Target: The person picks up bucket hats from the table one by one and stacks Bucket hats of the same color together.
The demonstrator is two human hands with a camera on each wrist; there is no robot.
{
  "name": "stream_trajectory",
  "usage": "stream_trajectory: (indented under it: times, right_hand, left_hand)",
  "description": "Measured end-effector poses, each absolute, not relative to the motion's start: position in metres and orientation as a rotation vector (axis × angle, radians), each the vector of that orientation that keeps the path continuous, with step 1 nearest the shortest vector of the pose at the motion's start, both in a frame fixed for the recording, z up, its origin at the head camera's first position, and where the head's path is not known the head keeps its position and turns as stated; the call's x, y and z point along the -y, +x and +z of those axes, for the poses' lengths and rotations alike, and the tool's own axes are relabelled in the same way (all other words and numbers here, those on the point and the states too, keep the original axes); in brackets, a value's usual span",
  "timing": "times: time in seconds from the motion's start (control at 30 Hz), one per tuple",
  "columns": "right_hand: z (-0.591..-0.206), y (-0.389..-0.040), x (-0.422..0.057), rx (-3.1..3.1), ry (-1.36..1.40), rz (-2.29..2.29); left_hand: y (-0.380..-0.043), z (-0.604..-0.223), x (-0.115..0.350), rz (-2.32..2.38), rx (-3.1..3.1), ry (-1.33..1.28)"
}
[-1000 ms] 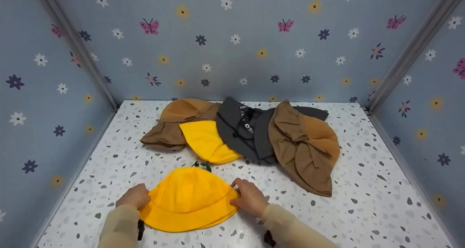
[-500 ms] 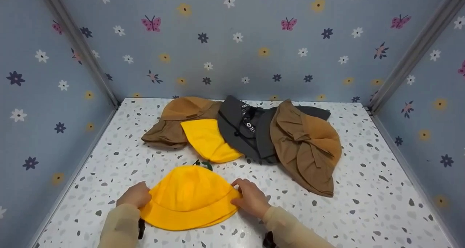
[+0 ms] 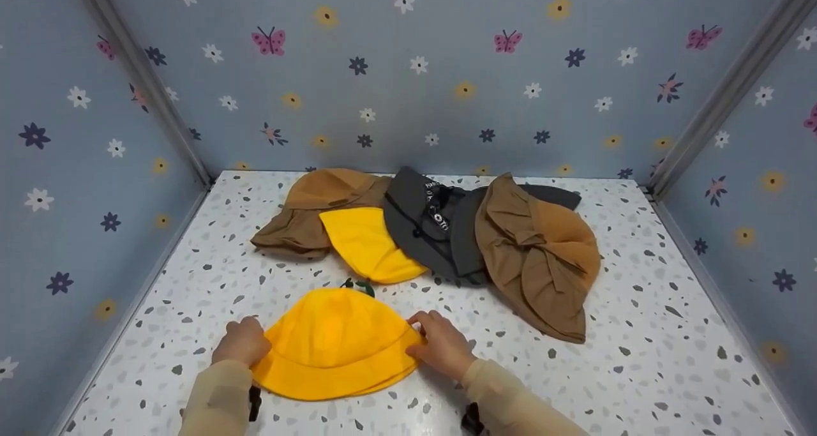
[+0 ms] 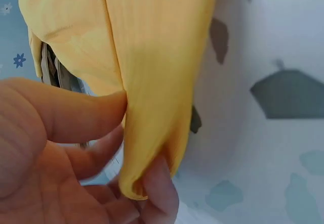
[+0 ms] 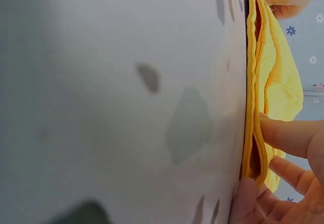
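Observation:
A yellow bucket hat point(image 3: 338, 334) lies folded flat on the speckled table, its crown pointing to the back and its brim toward me. At the brim's left end my left hand point(image 3: 242, 341) pinches the fabric. The left wrist view shows the thumb point(image 4: 86, 114) on one face of the brim point(image 4: 157, 82) and a fingertip tucked under the other. My right hand point(image 3: 442, 345) grips the brim's right end. In the right wrist view its thumb point(image 5: 288, 135) presses the upper layer of the doubled brim point(image 5: 251, 82), with fingers beneath.
Behind lies a row of other hats: a brown one point(image 3: 293, 225), a second yellow one point(image 3: 367, 248), dark grey ones point(image 3: 424, 238) and a brown bow hat point(image 3: 536, 257). A small dark green thing point(image 3: 365, 288) shows behind the held hat's crown. Flower-patterned walls point(image 3: 415, 72) enclose the table point(image 3: 638, 359).
The head view has shifted slightly. My left hand and the hat's left end sit a touch further right in it; both hands keep their hold on the brim.

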State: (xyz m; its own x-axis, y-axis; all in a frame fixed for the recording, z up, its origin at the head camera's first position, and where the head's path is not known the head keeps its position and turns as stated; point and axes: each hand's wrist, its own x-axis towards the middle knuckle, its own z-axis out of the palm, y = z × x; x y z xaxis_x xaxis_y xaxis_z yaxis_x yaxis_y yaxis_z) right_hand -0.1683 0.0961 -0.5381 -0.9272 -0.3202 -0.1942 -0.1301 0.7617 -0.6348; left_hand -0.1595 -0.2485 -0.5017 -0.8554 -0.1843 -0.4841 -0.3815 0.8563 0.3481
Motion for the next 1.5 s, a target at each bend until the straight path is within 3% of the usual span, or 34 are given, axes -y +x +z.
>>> stream_trajectory:
  times: [0.17, 0.3, 0.5, 0.7, 1.1, 1.5]
  right_hand:
    - [-0.534, -0.170, -0.102, -2.597, -0.313, -1.061]
    - [-0.531, -0.175, -0.112, -2.410, -0.108, -1.450]
    - [-0.526, -0.188, -0.134, -1.900, 0.251, -2.117]
    - [-0.530, -0.192, -0.160, -1.219, 0.404, -2.570]
    - [-0.545, -0.187, -0.182, -0.469, 0.612, -2.879]
    - [-0.548, -0.192, -0.196, -0.068, 0.618, -3.024]
  left_hand:
    - [-0.160, -0.505, 0.239, 0.497, -2.691, -0.457]
    - [-0.161, -0.500, 0.229, 0.404, -2.736, -0.433]
    - [-0.163, -0.489, 0.208, 0.449, -2.811, -0.358]
    - [-0.167, -0.488, 0.173, 0.556, -2.804, -0.248]
    - [-0.160, -0.480, 0.106, 1.035, -2.880, -0.131]
    - [-0.145, -0.465, 0.058, 1.545, -2.781, 0.133]
